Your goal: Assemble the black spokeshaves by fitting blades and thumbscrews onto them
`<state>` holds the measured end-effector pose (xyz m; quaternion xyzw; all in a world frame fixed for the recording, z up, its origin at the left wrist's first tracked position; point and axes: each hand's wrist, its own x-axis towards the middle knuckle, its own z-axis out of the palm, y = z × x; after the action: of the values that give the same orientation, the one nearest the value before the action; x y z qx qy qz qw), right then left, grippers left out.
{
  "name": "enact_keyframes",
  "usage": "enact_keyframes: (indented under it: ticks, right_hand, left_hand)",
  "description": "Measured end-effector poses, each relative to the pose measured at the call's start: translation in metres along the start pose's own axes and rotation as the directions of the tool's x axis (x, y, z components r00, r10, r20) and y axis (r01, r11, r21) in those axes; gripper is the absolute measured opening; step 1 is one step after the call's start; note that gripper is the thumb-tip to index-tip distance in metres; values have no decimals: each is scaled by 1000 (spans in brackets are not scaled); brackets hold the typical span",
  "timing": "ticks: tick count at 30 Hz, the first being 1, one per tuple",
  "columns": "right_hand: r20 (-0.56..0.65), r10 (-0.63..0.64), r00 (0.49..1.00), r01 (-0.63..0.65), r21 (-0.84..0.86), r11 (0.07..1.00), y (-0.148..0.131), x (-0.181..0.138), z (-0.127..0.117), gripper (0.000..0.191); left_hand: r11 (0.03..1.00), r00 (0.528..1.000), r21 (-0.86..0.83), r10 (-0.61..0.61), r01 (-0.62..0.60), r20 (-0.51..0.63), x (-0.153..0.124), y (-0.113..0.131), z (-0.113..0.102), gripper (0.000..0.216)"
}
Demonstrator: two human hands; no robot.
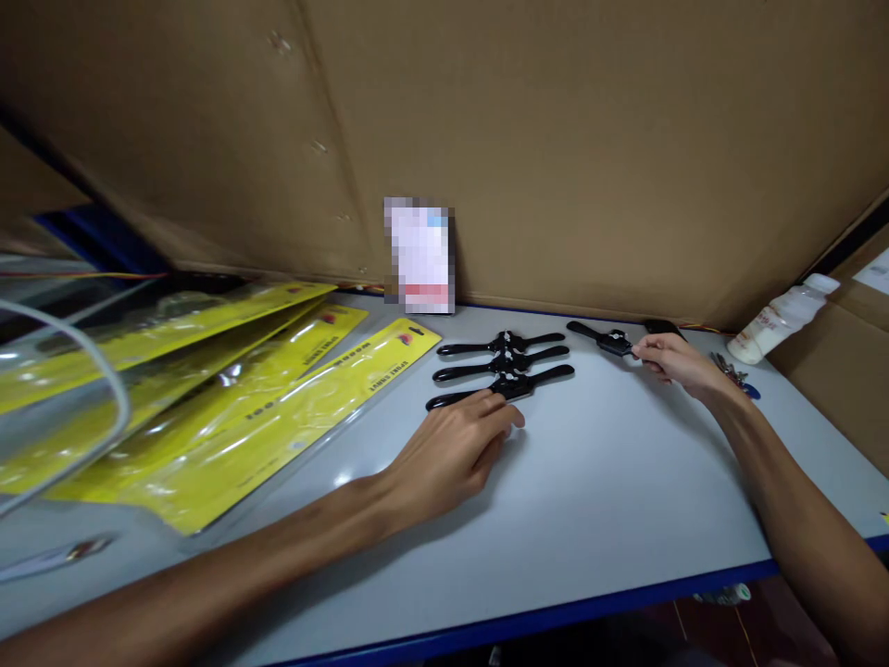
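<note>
Three black spokeshaves (510,358) lie in a stacked row on the table, their handles pointing left and right. My left hand (462,440) is at the nearest one, fingertips touching its front edge beside the middle; the thumb is apart and the hand does not grip it. Farther right, my right hand (670,361) pinches another black spokeshave (611,342) near its right end. That tool's left handle points away to the left, and its right handle is hidden by my fingers.
Yellow spokeshave packages (333,408) with clear plastic fronts overlap at the left, under a white cable (115,371). A pixelated upright card (423,259) leans on the cardboard wall (556,139). A white bottle (782,320) and keys (732,371) are at the right.
</note>
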<state>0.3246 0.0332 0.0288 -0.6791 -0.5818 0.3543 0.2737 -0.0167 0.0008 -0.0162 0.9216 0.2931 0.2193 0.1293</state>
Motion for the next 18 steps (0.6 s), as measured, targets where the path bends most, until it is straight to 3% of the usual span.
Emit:
enact_keyframes:
  ticks: [4, 6, 8, 10, 13, 16, 18]
  right_hand:
    - [32, -74, 997, 68, 152, 986, -10, -8, 2, 36]
    - [123, -111, 986, 82, 220, 972, -15, -14, 5, 36]
    - [258, -154, 954, 92, 236, 967, -20, -20, 11, 34]
    - [398, -180, 900, 122, 167, 978, -25, -27, 20, 31]
    - [558, -189, 808, 182, 70, 981, -36, -38, 34, 28]
    - [608, -212, 765, 197, 93, 976, -49, -50, 44, 27]
    - [609, -231, 759, 198, 122, 973, -52, -55, 48, 27]
  left_hand:
    - [982, 970, -184, -79, 36, -230, 2, -2, -2, 24]
    - [971, 922, -225, -161, 84, -352, 4, -3, -4, 20]
    - [963, 901, -237, -213, 129, -377, 5, -2, -5, 20]
    - [949, 933, -268, -237, 163, -270, 5, 2, -5, 25]
    - [914, 978, -346, -197, 211, 76, 2, 13, -4, 31]
    - [828, 934, -475, -149, 298, 325, -1, 28, -5, 31]
    - [690, 874, -585, -147, 426, 463, -2, 35, -6, 30]
